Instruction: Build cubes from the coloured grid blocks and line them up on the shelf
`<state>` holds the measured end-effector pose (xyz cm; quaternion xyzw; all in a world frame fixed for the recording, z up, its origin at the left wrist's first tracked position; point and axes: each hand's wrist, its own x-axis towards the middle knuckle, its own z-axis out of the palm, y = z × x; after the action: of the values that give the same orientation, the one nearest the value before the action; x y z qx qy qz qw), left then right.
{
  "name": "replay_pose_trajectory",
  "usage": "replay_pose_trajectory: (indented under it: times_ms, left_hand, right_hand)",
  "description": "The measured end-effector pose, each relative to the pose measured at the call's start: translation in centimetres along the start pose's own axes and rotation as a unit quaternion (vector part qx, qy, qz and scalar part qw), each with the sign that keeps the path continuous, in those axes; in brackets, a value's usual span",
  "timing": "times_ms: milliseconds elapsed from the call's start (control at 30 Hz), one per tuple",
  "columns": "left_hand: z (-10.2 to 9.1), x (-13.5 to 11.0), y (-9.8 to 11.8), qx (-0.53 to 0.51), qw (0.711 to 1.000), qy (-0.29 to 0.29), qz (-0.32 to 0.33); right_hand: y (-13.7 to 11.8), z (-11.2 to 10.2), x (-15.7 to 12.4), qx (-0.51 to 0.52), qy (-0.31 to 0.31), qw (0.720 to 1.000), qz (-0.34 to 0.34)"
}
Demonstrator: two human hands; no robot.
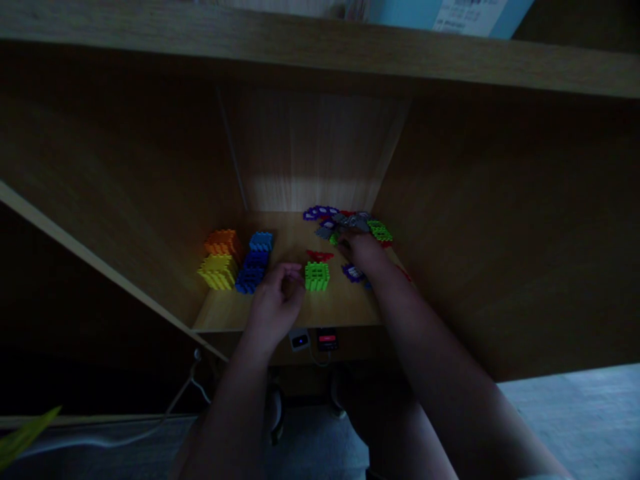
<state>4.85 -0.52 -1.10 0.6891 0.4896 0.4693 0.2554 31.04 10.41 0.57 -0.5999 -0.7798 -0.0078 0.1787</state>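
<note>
Plainly enough, from the head view, someone is bent over a dim wooden shelf (340, 312) with both bare hands among bright notched plastic pieces. The right hand (361, 247) is the farther in, its fingertips drawn narrow right at a small green piece (334, 238). I can't tell whether they grip it or only touch it. That piece lies just off the fingertips on their left side, at the near edge of a loose scatter of grey pieces (353, 220) and purple pieces (320, 212) towards the back.

The left hand (274, 303) hovers nearer the front edge, fingers loosely curled with a gap to the thumb, and nothing shows in it. Just to the right of its fingertips sits a green stack (317, 276), squarish on top, with no clear long side. The left hand is plainly the nearer to it; the small green piece lies beyond the stack and a little right, with a red piece (320, 256) between, its long side running left to right.

Left of the left hand, dark blue stacks (251, 273) and a light blue stack (261, 241) make a row running front to back, beside a yellow stack (219, 272) and an orange stack (223, 242).
</note>
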Motion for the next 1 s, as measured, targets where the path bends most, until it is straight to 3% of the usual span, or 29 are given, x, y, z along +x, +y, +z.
replay_pose_trajectory:
  times_ms: [233,1000]
  left_hand:
    - [0.0,0.1,0.1,-0.013,1.000,-0.004,-0.003]
    - [0.1,0.0,-0.1,-0.014,1.000,-0.006,0.000]
  right_hand:
    - [0.3,0.5,0.0,0.033,0.006,0.999,-0.040]
    - [0.3,1.2,0.0,0.023,0.029,0.998,-0.041]
